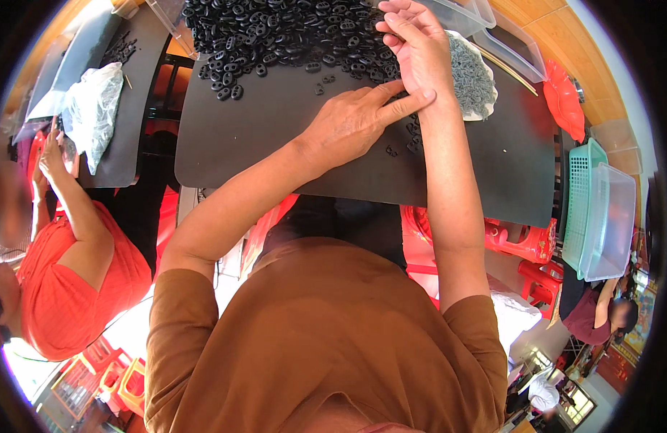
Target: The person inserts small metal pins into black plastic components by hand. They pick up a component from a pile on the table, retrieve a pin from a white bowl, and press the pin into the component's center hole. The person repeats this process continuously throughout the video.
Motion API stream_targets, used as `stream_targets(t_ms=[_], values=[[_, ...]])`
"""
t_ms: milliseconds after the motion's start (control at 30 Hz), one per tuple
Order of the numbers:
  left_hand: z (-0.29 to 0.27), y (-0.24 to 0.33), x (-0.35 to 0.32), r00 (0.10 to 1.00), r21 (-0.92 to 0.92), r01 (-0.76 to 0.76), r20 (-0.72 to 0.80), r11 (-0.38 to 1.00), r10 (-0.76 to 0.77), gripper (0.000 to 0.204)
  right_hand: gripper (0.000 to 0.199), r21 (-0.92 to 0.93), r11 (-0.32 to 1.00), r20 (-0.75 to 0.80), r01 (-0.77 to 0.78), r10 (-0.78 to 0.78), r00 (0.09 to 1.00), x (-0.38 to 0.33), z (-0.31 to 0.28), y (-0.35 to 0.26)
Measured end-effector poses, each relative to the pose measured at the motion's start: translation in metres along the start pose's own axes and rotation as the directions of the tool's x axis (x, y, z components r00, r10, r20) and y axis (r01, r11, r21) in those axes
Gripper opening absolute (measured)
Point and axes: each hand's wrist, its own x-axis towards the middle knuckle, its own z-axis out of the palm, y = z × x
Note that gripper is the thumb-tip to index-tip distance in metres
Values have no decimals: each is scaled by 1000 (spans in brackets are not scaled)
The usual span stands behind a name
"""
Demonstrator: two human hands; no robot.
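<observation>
Hands: left hand [355, 119] is lying flat on the dark mat [276, 137], its fingers pressed together and its forefinger stretching right to touch the wrist of the right hand [413, 47]; right hand is reaching far, over the edge of the heap, fingers loosely curled together; whether it is pinching a piece cannot be told.
Work pieces: heap of small black oval pieces [276, 32] is spreading across the far part of the mat; a few strays [391, 151] are lying just beside the left hand.
Second heap: grey pile of small parts [472, 76] is sitting on a pale sheet to the right of the right hand.
Technique: judging from the pose, the left hand is best steadying the right wrist while single pieces are being drawn from the heap's near edge, so that the pile is not scattering.
Materials: pieces are looking like glossy moulded plastic, each oval with two holes; mat is matte, thin and smooth.
Surroundings: clear plastic boxes [615, 216] and a green basket [580, 195] are standing at the right; a person in red [66, 281] is working at a neighbouring table [142, 94] on the left, beside a clear bag [95, 108].
</observation>
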Motion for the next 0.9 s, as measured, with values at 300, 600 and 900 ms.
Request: stream_targets(t_ms=[300,600,900], values=[[-5,10,0,992,62,-82,96,995,76,74,17,63,998,23,-25,23,999,0,-4,-2],[-4,3,-1,996,66,-85,10,994,84,73,16,6,1000,15,-5,5,1000,-6,3,-3],[-7,-3,-2,989,42,-43,-143,998,49,66,26,-145,986,50,86,-80,996,-1,-8,4]])
